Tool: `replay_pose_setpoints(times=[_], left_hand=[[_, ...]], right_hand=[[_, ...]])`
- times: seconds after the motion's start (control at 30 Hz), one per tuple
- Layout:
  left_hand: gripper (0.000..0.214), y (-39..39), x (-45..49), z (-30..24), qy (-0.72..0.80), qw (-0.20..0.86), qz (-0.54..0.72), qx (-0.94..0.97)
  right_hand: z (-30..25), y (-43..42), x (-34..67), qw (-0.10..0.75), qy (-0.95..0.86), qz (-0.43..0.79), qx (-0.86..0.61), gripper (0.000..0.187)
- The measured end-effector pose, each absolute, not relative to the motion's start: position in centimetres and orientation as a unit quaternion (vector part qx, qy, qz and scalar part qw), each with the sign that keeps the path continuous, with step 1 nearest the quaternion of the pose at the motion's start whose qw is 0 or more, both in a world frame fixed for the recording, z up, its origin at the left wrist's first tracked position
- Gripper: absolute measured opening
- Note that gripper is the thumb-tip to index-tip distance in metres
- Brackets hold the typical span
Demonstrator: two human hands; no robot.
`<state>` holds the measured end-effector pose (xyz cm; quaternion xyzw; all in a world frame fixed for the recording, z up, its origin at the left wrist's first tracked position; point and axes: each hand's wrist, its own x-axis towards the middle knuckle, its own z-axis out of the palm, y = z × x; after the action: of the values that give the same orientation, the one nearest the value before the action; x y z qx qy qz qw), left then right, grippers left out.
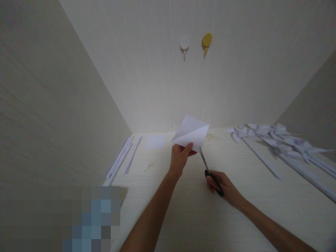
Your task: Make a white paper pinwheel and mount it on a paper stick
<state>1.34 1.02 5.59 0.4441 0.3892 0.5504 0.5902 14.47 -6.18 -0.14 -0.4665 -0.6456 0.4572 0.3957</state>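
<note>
A square sheet of white paper (193, 130) with a diagonal crease is pinched in my left hand (181, 156), thumb on top and fingers beneath. My right hand (223, 183) grips scissors (215, 182) by their black handles. Their metal blades point up and meet the paper's lower corner. I cannot tell whether the blades have cut into it. Both hands are held above the pale table, close to its far side.
Several rolled paper sticks (119, 157) and a flat paper square (155, 141) lie at left. Paper pinwheels (288, 147) on sticks are piled at right. A white hook (184, 43) and a yellow hook (207, 40) are on the back wall. The lower left is pixelated.
</note>
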Motion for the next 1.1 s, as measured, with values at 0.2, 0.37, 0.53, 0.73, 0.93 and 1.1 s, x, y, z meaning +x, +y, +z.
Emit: replay_pose_setpoints(times=[0.2, 0.37, 0.53, 0.73, 0.93, 1.1], left_hand=[[0.019, 1.05, 1.33, 5.59, 0.388, 0.589, 0.55, 0.447], [0.016, 1.01, 1.37, 5.6, 0.387, 0.589, 0.556, 0.441], [0.016, 0.93, 1.41, 5.59, 0.394, 0.586, 0.552, 0.443], [0.017, 0.94, 1.4, 5.6, 0.398, 0.583, 0.551, 0.446], [0.019, 0.9, 1.41, 5.65, 0.398, 0.58, 0.55, 0.449], [0.022, 0.9, 1.43, 5.67, 0.403, 0.578, 0.549, 0.45]], right_hand=[[-0.29, -6.2, 14.48, 0.391, -0.642, 0.458, -0.475, 0.038], [-0.25, -6.24, 14.4, 0.391, -0.644, 0.449, -0.481, 0.038], [-0.09, -6.27, 14.25, 0.39, -0.636, 0.454, -0.486, 0.038], [0.08, -6.29, 14.21, 0.39, -0.635, 0.455, -0.487, 0.039], [-0.06, -6.28, 14.37, 0.384, -0.646, 0.447, -0.485, 0.041], [-0.03, -6.32, 14.35, 0.386, -0.643, 0.447, -0.488, 0.038]])
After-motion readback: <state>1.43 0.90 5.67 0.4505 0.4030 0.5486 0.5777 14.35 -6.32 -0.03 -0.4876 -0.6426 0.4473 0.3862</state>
